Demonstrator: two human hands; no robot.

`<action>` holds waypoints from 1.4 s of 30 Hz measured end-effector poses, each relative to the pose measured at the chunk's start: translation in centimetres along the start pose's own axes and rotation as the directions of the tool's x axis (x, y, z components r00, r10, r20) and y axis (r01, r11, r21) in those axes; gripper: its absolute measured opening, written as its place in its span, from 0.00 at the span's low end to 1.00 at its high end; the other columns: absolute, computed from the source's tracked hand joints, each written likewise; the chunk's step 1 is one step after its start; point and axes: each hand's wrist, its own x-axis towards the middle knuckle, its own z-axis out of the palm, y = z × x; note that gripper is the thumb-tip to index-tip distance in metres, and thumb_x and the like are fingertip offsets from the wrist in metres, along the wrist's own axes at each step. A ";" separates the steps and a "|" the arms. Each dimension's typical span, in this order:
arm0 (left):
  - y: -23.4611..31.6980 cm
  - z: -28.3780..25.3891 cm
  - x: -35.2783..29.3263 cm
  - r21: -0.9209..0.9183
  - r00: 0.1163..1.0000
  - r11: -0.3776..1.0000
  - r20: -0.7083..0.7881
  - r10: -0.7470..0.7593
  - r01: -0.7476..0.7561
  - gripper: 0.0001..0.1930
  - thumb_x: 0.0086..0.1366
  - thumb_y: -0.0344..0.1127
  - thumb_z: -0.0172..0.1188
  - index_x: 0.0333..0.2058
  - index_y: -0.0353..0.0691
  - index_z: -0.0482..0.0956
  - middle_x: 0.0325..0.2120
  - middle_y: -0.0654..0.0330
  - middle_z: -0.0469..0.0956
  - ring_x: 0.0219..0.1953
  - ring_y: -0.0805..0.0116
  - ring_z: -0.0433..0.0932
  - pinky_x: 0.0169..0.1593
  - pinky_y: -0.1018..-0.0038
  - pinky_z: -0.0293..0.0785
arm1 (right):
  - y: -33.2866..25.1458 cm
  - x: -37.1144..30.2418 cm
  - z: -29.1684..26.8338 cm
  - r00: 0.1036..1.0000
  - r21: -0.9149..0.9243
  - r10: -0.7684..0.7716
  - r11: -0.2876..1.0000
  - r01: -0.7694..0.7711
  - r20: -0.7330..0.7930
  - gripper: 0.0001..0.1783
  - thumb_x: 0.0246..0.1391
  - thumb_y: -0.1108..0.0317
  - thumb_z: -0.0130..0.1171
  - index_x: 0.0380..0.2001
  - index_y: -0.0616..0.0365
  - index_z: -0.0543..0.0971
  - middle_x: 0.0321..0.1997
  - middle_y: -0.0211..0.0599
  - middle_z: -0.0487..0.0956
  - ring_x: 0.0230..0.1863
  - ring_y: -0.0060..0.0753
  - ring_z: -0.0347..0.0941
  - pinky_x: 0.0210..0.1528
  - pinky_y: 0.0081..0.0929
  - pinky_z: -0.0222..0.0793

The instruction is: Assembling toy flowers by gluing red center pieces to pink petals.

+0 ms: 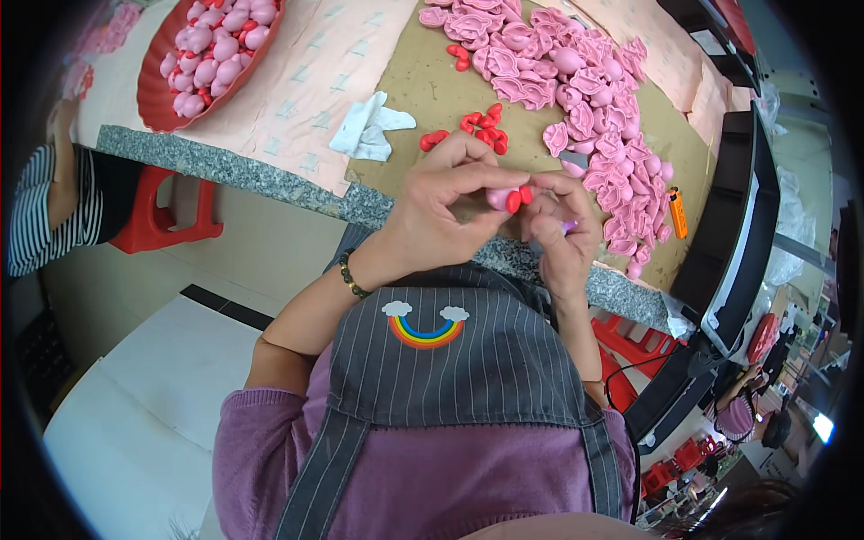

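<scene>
Above the table's front edge, my left hand [445, 202] pinches a small round pink piece [498, 197] between thumb and fingers. A glossy red part [519, 198] sits at the right end of that piece. My right hand [567, 229] is closed close beside it, its fingertips at the red part. A small purple-tipped thing [569, 227] pokes out of the right hand; most of it is hidden by the fingers, so its kind is unclear. Just beyond my hands, several loose curved red parts [487, 129] lie on the brown board [432, 90].
Pink moulded pieces [589, 94] are heaped across the board. At the far left, a red bowl [153, 85] holds pink-and-red pieces. A white cloth [369, 126] lies left of the board, an orange lighter [678, 213] at right. A person's arm [63, 171] is at the left edge.
</scene>
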 end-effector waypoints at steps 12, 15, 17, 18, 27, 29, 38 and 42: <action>0.9 -0.1 0.1 0.142 0.984 0.973 0.034 0.177 -0.180 0.18 0.45 0.18 0.61 0.38 0.37 0.75 0.31 0.59 0.75 0.26 0.72 0.74 0.29 0.78 0.73 | -0.8 -0.2 0.3 0.992 -0.156 -0.025 0.987 0.044 0.121 0.24 0.41 0.70 0.67 0.42 0.66 0.71 0.36 0.35 0.75 0.38 0.22 0.71 0.40 0.18 0.66; 0.7 -0.1 0.1 0.207 0.956 0.934 0.071 0.284 -0.293 0.19 0.44 0.18 0.61 0.38 0.36 0.75 0.30 0.57 0.74 0.27 0.67 0.75 0.29 0.75 0.73 | -0.7 -0.7 -0.3 0.987 -0.288 -0.041 0.954 0.085 0.158 0.24 0.41 0.65 0.68 0.40 0.67 0.72 0.36 0.34 0.75 0.37 0.22 0.71 0.40 0.18 0.65; 0.7 0.1 -0.1 0.218 0.953 0.928 0.089 0.291 -0.303 0.18 0.44 0.18 0.60 0.37 0.35 0.75 0.30 0.57 0.74 0.28 0.65 0.75 0.30 0.74 0.73 | -0.4 -0.9 -0.4 0.987 -0.314 -0.046 0.945 0.092 0.152 0.24 0.41 0.63 0.68 0.39 0.67 0.72 0.34 0.33 0.76 0.35 0.21 0.71 0.39 0.17 0.65; 0.8 0.2 -0.2 0.233 0.949 0.920 0.106 0.297 -0.314 0.18 0.43 0.17 0.59 0.37 0.35 0.75 0.30 0.56 0.73 0.29 0.62 0.75 0.31 0.73 0.73 | -0.3 -0.9 -0.3 0.984 -0.323 -0.103 0.935 0.146 0.148 0.22 0.40 0.65 0.68 0.37 0.65 0.73 0.31 0.33 0.76 0.31 0.20 0.70 0.35 0.17 0.65; 0.7 -3.0 1.1 0.484 0.937 0.813 0.044 0.345 -0.322 0.15 0.44 0.17 0.58 0.35 0.34 0.74 0.30 0.56 0.74 0.33 0.58 0.74 0.36 0.70 0.72 | -0.3 0.3 0.8 0.970 -0.532 -0.217 0.812 0.240 0.106 0.25 0.35 0.70 0.70 0.39 0.64 0.72 0.35 0.37 0.73 0.30 0.23 0.69 0.33 0.17 0.64; 1.3 -6.4 2.3 0.585 0.946 0.792 -0.122 0.299 -0.175 0.12 0.47 0.20 0.57 0.33 0.36 0.74 0.31 0.56 0.73 0.35 0.58 0.73 0.39 0.69 0.69 | -0.2 0.7 0.6 0.963 -0.688 -0.262 0.686 0.236 0.069 0.24 0.30 0.77 0.67 0.38 0.63 0.73 0.38 0.42 0.70 0.32 0.33 0.69 0.35 0.23 0.65; 1.5 -19.0 5.4 0.963 0.850 0.238 -0.229 0.475 0.127 0.20 0.51 0.24 0.57 0.45 0.37 0.72 0.38 0.54 0.73 0.44 0.59 0.70 0.50 0.67 0.62 | 0.4 2.3 0.1 0.938 -0.720 -0.291 0.609 0.334 0.189 0.10 0.38 0.84 0.55 0.29 0.65 0.74 0.32 0.42 0.72 0.34 0.38 0.70 0.38 0.27 0.65; 0.4 -15.1 6.2 0.895 0.865 0.436 -0.148 0.480 -0.089 0.26 0.49 0.27 0.60 0.49 0.37 0.68 0.45 0.51 0.70 0.49 0.54 0.66 0.53 0.65 0.59 | 0.5 3.2 1.1 0.946 -0.721 -0.309 0.632 0.283 0.100 0.10 0.39 0.81 0.57 0.31 0.65 0.74 0.32 0.42 0.72 0.32 0.40 0.70 0.34 0.27 0.66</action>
